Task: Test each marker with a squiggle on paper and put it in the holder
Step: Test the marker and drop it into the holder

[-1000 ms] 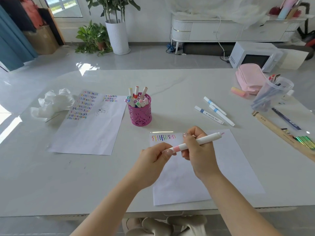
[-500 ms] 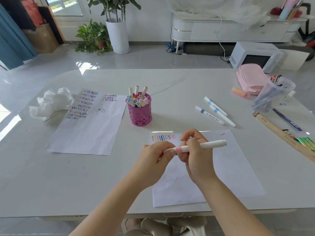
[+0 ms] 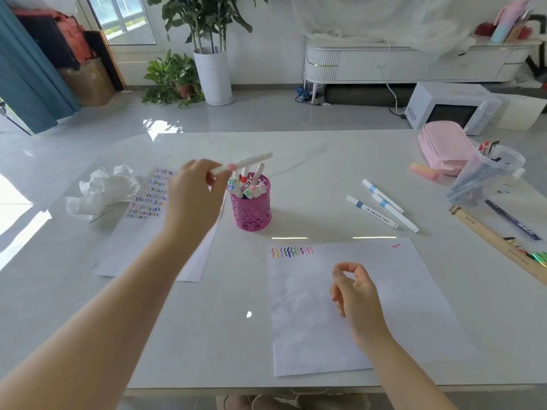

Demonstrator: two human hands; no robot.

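Observation:
My left hand pinches a white marker with a pink band, holding it level just above and left of the pink mesh holder. The holder stands upright and has several markers in it. My right hand hovers over the near sheet of paper, fingers loosely curled and holding nothing. That sheet bears a row of coloured squiggles at its top left and a small pink mark at its top right. Three white markers with blue bands lie to the right of the holder.
A second sheet full of squiggles lies at the left, with crumpled white tissue beside it. At the right are a pink pouch, a clear cup of pens, a pink eraser, a wooden ruler and a dark pen.
Both hands held the marker over the near sheet before. Now my right hand has let go, and my left hand has carried the marker up and left to the holder.

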